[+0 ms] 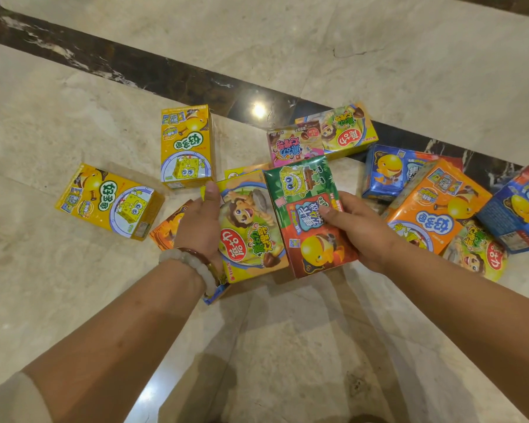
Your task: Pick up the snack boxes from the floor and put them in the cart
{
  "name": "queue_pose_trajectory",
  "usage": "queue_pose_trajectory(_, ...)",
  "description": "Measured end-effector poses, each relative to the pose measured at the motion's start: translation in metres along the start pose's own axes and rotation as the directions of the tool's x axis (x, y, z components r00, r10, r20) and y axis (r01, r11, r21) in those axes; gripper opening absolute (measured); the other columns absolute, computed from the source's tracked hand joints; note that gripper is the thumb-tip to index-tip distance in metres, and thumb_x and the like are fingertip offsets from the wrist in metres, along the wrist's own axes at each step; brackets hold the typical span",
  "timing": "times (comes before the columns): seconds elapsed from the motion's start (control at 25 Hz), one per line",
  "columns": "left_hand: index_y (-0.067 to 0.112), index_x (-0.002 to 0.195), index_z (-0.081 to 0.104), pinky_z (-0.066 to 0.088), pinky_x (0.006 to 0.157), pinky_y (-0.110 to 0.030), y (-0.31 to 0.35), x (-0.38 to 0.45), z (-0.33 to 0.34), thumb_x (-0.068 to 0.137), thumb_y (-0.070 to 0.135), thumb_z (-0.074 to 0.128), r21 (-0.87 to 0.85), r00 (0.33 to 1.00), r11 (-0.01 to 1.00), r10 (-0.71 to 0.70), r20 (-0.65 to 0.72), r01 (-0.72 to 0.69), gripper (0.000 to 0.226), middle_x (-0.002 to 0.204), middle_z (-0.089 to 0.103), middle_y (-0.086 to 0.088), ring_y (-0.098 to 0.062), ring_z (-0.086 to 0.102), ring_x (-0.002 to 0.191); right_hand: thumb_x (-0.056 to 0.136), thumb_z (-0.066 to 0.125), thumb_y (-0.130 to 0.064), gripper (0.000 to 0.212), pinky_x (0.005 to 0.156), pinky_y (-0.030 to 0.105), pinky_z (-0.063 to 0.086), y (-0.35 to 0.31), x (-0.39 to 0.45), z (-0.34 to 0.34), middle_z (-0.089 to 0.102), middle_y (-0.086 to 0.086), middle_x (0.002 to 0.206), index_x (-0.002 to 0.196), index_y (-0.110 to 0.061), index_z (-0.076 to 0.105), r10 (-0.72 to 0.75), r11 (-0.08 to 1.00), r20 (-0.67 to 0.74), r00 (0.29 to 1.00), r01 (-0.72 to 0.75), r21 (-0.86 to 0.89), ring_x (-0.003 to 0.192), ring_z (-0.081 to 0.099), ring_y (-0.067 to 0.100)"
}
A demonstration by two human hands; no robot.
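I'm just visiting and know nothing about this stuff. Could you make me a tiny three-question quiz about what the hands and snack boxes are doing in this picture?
1. True or false: the left hand wears a beaded bracelet.
2. Which box does the right hand hold? A) pink box B) green and red box C) blue box
3. Fill in: the marble floor is crossed by a ___ stripe.

Key: 1 true; 2 B; 3 dark.

Bare marble floor (287,346) lies open below the held boxes and far left; rightward, a crowded heap of boxes (440,209) blocks passage. Two yellow boxes (186,148) stand apart at left, with open floor between them.
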State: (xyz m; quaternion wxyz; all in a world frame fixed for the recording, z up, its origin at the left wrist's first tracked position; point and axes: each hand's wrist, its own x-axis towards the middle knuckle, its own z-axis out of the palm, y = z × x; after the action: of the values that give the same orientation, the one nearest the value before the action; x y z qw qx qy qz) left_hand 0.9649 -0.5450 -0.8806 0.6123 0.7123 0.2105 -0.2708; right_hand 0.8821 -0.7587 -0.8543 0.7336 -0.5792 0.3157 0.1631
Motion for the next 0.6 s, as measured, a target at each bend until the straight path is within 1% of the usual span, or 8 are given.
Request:
queue_pose_trajectory(0.04,0.039,0.085,0.050,0.040,0.101,-0.055,0.018,-0.010,-0.008,0.054,0.097,0.033,0.032,0.997,0.999,0.026,0.079,-0.029,0.068,0.125,0.055,-0.019,-0.038,0.051,0.117,0.094,0.055,-0.018,0.023,0.058,0.033,0.059,-0.002,0.001,0.002,0.071,0.003,0.093,0.117,-0.015,0.053,-0.016,1.000,-0.015,1.000,0.016,0.012,0.067,0.071,0.014)
queue_pose_trajectory(0.08,0.033,0.096,0.057,0.045,0.097,-0.054,0.034,-0.022,-0.008,0.059,0.085,0.050,0.002,0.991,0.999,0.043,0.126,-0.044,0.064,0.124,0.058,-0.019,-0.036,0.057,0.112,0.094,0.054,-0.019,0.022,0.061,0.035,0.059,-0.007,0.002,0.004,0.072,0.002,0.091,0.116,-0.015,0.053,-0.029,0.999,-0.037,0.999,0.030,0.021,0.067,0.071,0.014)
queue_pose_trajectory(0.12,0.020,0.110,0.060,0.050,0.091,-0.053,0.045,-0.027,-0.006,0.064,0.061,0.065,-0.074,0.983,0.997,0.024,0.180,-0.011,0.062,0.121,0.060,-0.021,-0.035,0.061,0.105,0.094,0.054,-0.019,0.020,0.064,0.037,0.058,-0.014,0.002,0.005,0.072,0.002,0.090,0.114,-0.016,0.053,-0.041,0.999,-0.069,0.997,0.043,0.026,0.067,0.071,0.015)
queue_pose_trajectory(0.16,0.007,0.121,0.055,0.054,0.085,-0.051,0.056,-0.030,-0.006,0.066,0.036,0.068,-0.131,0.969,0.991,0.034,0.246,-0.002,0.064,0.119,0.061,-0.023,-0.036,0.063,0.101,0.094,0.055,-0.020,0.018,0.066,0.039,0.059,-0.025,0.000,0.006,0.073,0.001,0.088,0.112,-0.018,0.054,-0.053,0.998,-0.097,0.994,0.056,0.030,0.068,0.071,0.016)
queue_pose_trajectory(0.2,0.000,0.127,0.048,0.055,0.082,-0.049,0.070,-0.035,-0.007,0.066,0.020,0.064,-0.132,0.956,0.991,0.061,0.288,-0.023,0.066,0.119,0.060,-0.025,-0.038,0.063,0.100,0.093,0.056,-0.020,0.015,0.066,0.038,0.060,-0.039,-0.004,0.008,0.074,-0.001,0.086,0.108,-0.021,0.056,-0.080,0.996,-0.102,0.992,0.084,0.036,0.069,0.071,0.016)
queue_pose_trajectory(0.24,-0.003,0.129,0.045,0.055,0.081,-0.048,0.087,-0.042,-0.009,0.065,0.012,0.061,-0.105,0.946,0.992,0.096,0.310,-0.066,0.067,0.119,0.060,-0.025,-0.039,0.062,0.100,0.092,0.057,-0.021,0.013,0.063,0.035,0.060,-0.058,-0.012,0.010,0.075,-0.004,0.083,0.105,-0.024,0.057,-0.116,0.992,-0.090,0.989,0.121,0.040,0.070,0.072,0.015)
queue_pose_trajectory(0.4,0.005,0.125,0.051,0.057,0.081,-0.040,0.188,-0.094,-0.013,0.074,0.009,0.061,-0.162,0.899,0.969,0.234,0.371,-0.185,0.052,0.101,0.071,-0.009,-0.025,0.068,0.091,0.091,0.058,-0.020,0.016,0.059,0.030,0.058,-0.155,-0.067,0.021,0.075,-0.002,0.083,0.107,-0.019,0.059,-0.191,0.979,-0.073,0.979,0.195,0.058,0.071,0.072,0.015)
queue_pose_trajectory(0.6,0.013,0.121,0.051,0.058,0.072,-0.035,0.357,-0.201,-0.020,0.085,0.014,0.056,-0.198,0.849,0.935,0.350,0.395,-0.293,0.037,0.098,0.072,-0.002,-0.019,0.070,0.088,0.093,0.053,-0.012,0.011,0.060,0.032,0.060,-0.322,-0.177,0.040,0.074,0.000,0.076,0.097,-0.018,0.061,-0.298,0.943,-0.070,0.952,0.304,0.132,0.065,0.071,0.015)
